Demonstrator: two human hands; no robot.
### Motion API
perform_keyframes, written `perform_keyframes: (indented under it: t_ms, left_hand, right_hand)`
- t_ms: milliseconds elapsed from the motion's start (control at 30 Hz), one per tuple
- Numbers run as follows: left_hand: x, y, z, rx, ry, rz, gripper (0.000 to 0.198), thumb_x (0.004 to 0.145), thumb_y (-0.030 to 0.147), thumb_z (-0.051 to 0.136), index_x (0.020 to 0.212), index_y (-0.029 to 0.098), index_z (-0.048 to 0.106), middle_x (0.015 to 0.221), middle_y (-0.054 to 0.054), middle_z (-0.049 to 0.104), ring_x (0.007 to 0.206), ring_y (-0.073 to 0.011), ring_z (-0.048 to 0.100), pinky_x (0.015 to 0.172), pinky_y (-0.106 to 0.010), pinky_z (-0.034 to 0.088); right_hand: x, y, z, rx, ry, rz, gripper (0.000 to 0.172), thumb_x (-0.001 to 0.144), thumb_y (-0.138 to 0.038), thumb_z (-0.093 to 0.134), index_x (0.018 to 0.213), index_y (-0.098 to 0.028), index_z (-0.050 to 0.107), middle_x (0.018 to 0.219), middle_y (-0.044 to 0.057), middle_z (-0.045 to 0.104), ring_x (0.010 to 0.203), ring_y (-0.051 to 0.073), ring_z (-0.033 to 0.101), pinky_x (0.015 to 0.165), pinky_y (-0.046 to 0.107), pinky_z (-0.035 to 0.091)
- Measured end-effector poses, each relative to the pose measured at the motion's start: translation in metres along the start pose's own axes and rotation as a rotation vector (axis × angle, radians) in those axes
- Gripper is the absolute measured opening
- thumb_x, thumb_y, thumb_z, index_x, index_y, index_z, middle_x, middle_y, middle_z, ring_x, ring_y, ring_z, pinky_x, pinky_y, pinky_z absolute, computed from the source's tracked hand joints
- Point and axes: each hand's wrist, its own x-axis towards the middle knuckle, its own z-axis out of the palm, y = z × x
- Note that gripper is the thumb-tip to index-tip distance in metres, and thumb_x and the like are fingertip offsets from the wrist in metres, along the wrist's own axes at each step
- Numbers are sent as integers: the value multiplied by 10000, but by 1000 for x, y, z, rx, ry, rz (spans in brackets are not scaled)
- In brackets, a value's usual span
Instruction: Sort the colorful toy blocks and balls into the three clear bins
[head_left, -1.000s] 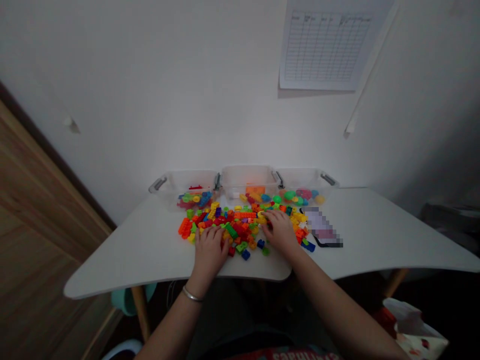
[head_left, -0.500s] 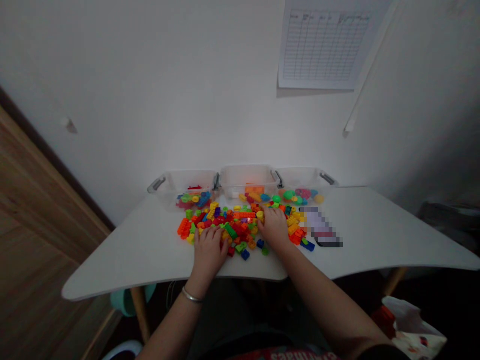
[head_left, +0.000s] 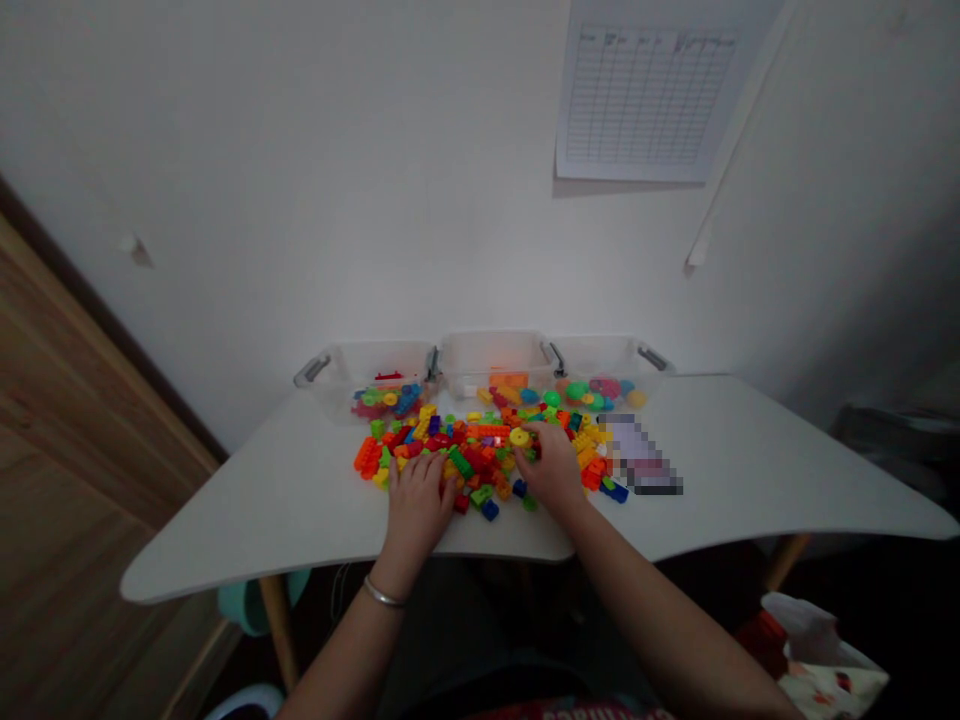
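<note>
A heap of colourful toy building bricks point(head_left: 480, 462) lies on the white table. Between the thumb and fingers of my right hand point(head_left: 553, 465) is a round yellow piece point(head_left: 520, 438) with a small mark at its centre, held above the heap's right half. My left hand point(head_left: 420, 495) rests palm down on the near left part of the heap, fingers spread over the bricks. Close to it are a green brick point(head_left: 460, 461) and a blue brick point(head_left: 490, 510). Bricks beneath both hands are hidden.
Behind the heap stand three clear bins against the wall: a left bin point(head_left: 382, 355), a middle bin point(head_left: 495, 350) and a right bin point(head_left: 600, 352), each with colourful pieces inside. A blurred-out phone point(head_left: 641, 455) lies right of the heap on the white table point(head_left: 765, 470).
My right hand has turned slightly, and the yellow piece now shows its round face. The left hand stays in place on the bricks.
</note>
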Motion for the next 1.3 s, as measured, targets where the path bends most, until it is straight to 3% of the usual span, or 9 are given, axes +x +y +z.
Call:
perform_keyframes:
  t_ms: [200, 433, 567, 800, 933, 1067, 1200, 1300]
  left_hand:
    - [-1, 2, -2, -73, 33, 51, 384, 909, 325, 461, 1249, 205, 593, 1255, -100, 650, 1188, -292, 544, 1146, -605, 171]
    - [8, 27, -3, -255, -11, 72, 324, 886, 332, 515, 1162, 216, 640, 1147, -91, 694, 1153, -274, 557, 1105, -546, 293]
    - [19, 44, -9, -309, -79, 61, 282, 842, 310, 569, 1082, 212, 681, 1056, -91, 712, 1046, -256, 596, 961, -454, 434]
    - [30, 52, -3, -381, -198, -14, 257, 827, 319, 582, 1027, 221, 711, 911, -52, 735, 864, -225, 652, 799, -370, 477]
    - [36, 42, -4, -515, -197, -50, 195, 767, 317, 640, 908, 212, 724, 856, -47, 731, 841, -219, 650, 797, -360, 483]
    - [52, 16, -9, -868, -86, -287, 254, 714, 352, 670, 888, 169, 682, 854, -57, 711, 804, -191, 647, 772, -338, 506]
    - [78, -20, -19, -1232, 140, -668, 383, 674, 435, 688, 927, 156, 616, 807, -34, 677, 712, -147, 627, 647, -273, 501]
    - [101, -47, -29, -1239, 297, -706, 370, 690, 426, 660, 923, 146, 599, 811, -27, 656, 700, -126, 609, 643, -251, 491]
  right_hand:
    - [-24, -1, 3, 60, -10, 4, 220, 834, -290, 583, 1041, -218, 609, 995, 97, 673, 947, 268, 613, 843, 427, 513]
    - [-27, -8, 1, 58, -57, -221, 229, 853, -255, 596, 1081, -231, 607, 1049, 81, 690, 1019, 252, 618, 929, 442, 489]
    - [-28, -8, 2, 78, -45, -281, 204, 867, -271, 606, 1066, -232, 627, 1033, 76, 702, 999, 235, 629, 906, 427, 507]
    - [-26, -8, 3, 80, -26, -300, 157, 889, -230, 587, 1037, -252, 632, 1041, 56, 715, 973, 226, 646, 894, 421, 526]
    - [-26, -10, 1, 85, -52, -317, 188, 899, -236, 578, 1081, -246, 627, 1074, 64, 705, 1017, 223, 640, 925, 425, 521]
    - [-27, -9, 1, 72, -63, -287, 256, 897, -254, 577, 1152, -245, 604, 1099, 74, 688, 1050, 236, 625, 942, 446, 515]
    - [-27, -10, 0, 71, -58, -291, 267, 888, -230, 575, 1153, -224, 602, 1083, 86, 687, 1037, 241, 621, 930, 446, 521]
    - [-26, -11, -2, 65, -64, -298, 265, 881, -202, 563, 1142, -227, 609, 1065, 77, 690, 1021, 235, 622, 924, 432, 519]
